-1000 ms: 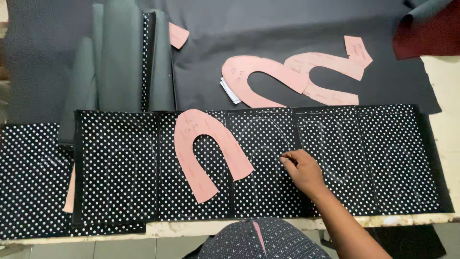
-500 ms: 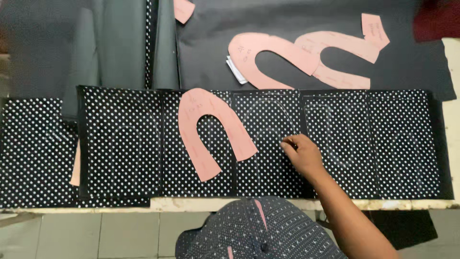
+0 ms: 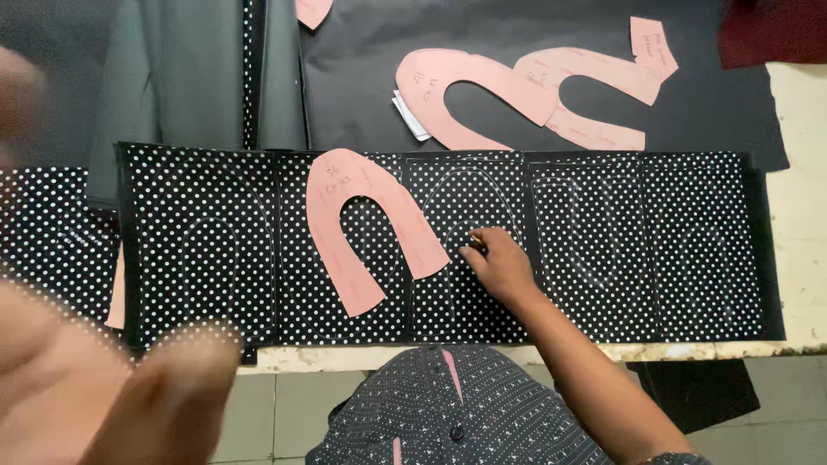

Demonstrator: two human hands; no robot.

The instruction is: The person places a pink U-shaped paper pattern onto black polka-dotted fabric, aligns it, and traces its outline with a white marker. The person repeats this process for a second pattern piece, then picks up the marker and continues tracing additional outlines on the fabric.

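Worktable (image 3: pixel 801 172): dotted fabric (image 3: pixel 698 250), four outlines chalked; pink template (image 3: pixel 366 228) lies mid-strip. Our right hand (image 3: pixel 500 267) pinches a marker (image 3: pixel 475 244); left hand (image 3: pixel 103 379) blurred, grip unclear.

Setting: small cutting or sewing workshop, likely for shoe uppers. Evidence: long desk (image 3: pixel 801 258) with worn, chipped pale top, covered in layered sheet material. Black polka-dot fabric (image 3: pixel 198 232) spread flat, marked with faint traced horseshoe outlines. Pink horseshoe-shaped paper pattern (image 3: pixel 370 232) lies on it; further pink patterns (image 3: pixel 517 95) rest on plain black sheet (image 3: pixel 362 77) behind. Grey-green folded material (image 3: pixel 189 69) at rear left. Tiled floor (image 3: pixel 276 405) below desk edge.
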